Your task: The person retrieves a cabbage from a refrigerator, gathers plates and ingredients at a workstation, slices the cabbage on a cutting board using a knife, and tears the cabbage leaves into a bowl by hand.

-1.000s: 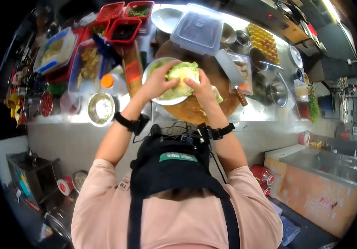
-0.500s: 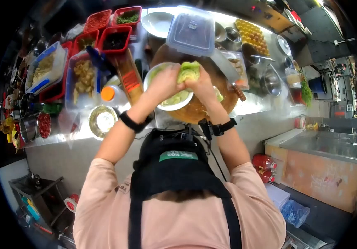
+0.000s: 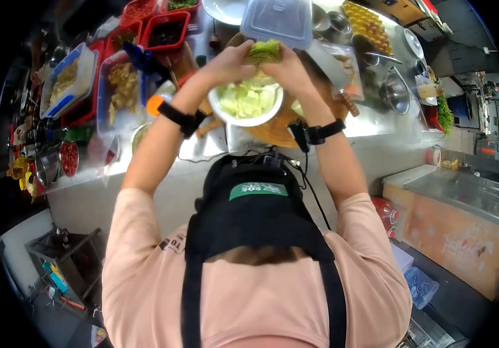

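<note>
My left hand (image 3: 232,64) and my right hand (image 3: 289,68) are both closed around a piece of green cabbage (image 3: 265,51), gripping it from either side. Below them, a white bowl (image 3: 249,122) holds several torn pale-green cabbage pieces (image 3: 246,100). The bowl stands at the left part of a round wooden chopping board (image 3: 278,134). To the right of my right hand lies a cleaver (image 3: 329,66), its wooden handle pointing towards me. A small bit of cabbage (image 3: 297,108) rests on the board beside the bowl.
Beyond my hands is a lidded plastic box (image 3: 277,23). Red tubs (image 3: 165,30) and a clear tub of pale chunks (image 3: 123,87) stand at left. An egg tray (image 3: 368,26) and metal bowl (image 3: 395,93) are at right. An orange-capped bottle (image 3: 155,105) sits near my left forearm.
Both hands have moved farther forward with the cabbage, uncovering more of the pieces in the bowl. The whole view has shifted slightly, so the worktop sits higher in the picture.
</note>
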A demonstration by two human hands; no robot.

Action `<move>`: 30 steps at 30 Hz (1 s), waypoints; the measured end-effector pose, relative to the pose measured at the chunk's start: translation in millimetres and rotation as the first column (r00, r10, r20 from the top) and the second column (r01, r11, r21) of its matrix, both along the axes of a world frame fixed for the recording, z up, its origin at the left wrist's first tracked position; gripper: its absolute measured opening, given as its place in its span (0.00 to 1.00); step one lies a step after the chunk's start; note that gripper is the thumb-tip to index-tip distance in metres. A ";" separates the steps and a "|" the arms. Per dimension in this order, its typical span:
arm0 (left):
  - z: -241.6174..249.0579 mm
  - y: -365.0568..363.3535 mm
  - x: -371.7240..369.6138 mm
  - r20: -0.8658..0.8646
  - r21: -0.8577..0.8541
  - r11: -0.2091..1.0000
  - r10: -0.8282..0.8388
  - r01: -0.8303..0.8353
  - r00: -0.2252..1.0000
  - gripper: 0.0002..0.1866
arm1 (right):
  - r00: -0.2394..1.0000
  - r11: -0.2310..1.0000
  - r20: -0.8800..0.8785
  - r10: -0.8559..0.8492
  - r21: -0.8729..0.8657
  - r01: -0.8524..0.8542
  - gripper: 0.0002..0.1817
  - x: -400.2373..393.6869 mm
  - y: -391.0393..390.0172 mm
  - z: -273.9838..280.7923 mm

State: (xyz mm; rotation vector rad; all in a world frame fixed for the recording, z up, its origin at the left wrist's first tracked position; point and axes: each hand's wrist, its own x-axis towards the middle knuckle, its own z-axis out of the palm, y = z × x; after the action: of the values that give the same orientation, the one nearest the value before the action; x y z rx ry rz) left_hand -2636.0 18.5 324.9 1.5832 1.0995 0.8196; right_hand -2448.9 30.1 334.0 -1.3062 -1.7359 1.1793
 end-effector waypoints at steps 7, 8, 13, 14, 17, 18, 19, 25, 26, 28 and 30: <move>20.9 -4.5 4.1 -0.066 0.174 0.985 0.018 -0.006 0.998 0.20 | 0.977 0.985 -0.157 0.142 -0.074 -0.156 0.30 2.8 12.8 19.8; 20.7 -6.4 3.5 -0.074 0.075 0.997 0.011 -0.006 0.997 0.20 | 0.978 0.985 -0.157 0.140 -0.074 -0.153 0.30 4.7 13.4 17.7; -4.9 -4.5 2.4 0.354 0.010 0.993 0.109 -0.121 0.929 0.18 | 0.493 0.870 -0.867 -0.080 -0.302 -0.390 0.18 25.5 31.9 -42.7; -10.7 1.2 4.1 0.392 -0.013 0.983 0.175 -0.185 0.903 0.18 | 0.517 0.901 -0.856 -0.032 -0.248 -0.355 0.14 22.5 36.7 -44.4; -53.2 5.5 16.9 0.408 0.036 0.862 0.449 -0.506 0.795 0.17 | 0.364 0.826 -0.815 -0.450 -0.535 -0.178 0.11 17.1 23.3 -46.3; -63.3 1.8 25.5 0.468 0.089 0.796 0.498 -0.599 0.730 0.16 | 0.368 0.845 -0.795 -0.482 -0.534 -0.045 0.09 8.5 17.0 -47.1; -66.0 -7.4 32.9 0.529 0.131 0.717 0.533 -0.684 0.660 0.16 | 0.363 0.846 -0.797 -0.482 -0.531 -0.041 0.09 7.5 11.3 -49.8; -34.1 -71.4 13.7 0.605 -0.105 0.767 0.554 -0.633 0.571 0.20 | 0.147 0.858 -0.846 -0.512 -0.511 0.049 0.11 43.2 7.0 -74.5; -44.0 -65.0 4.1 0.624 -0.011 0.772 0.502 -0.636 0.599 0.19 | 0.216 0.892 -0.867 -0.449 -0.447 0.058 0.15 50.5 3.3 -73.9; -47.5 -59.5 -3.1 0.518 -0.119 0.833 0.516 -0.540 0.682 0.19 | 0.336 0.891 -0.832 -0.442 -0.450 0.058 0.17 52.3 -11.1 -54.0; -47.5 -49.4 -7.0 0.423 -0.229 0.873 0.487 -0.429 0.764 0.19 | 0.515 0.903 -0.769 -0.378 -0.429 0.022 0.25 55.4 -17.5 -36.2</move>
State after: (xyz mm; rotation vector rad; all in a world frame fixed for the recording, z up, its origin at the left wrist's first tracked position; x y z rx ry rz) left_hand -2643.0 -30.9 277.4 0.9316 1.1572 1.3598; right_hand -2393.5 12.6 297.8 -0.8214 -0.6233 1.6683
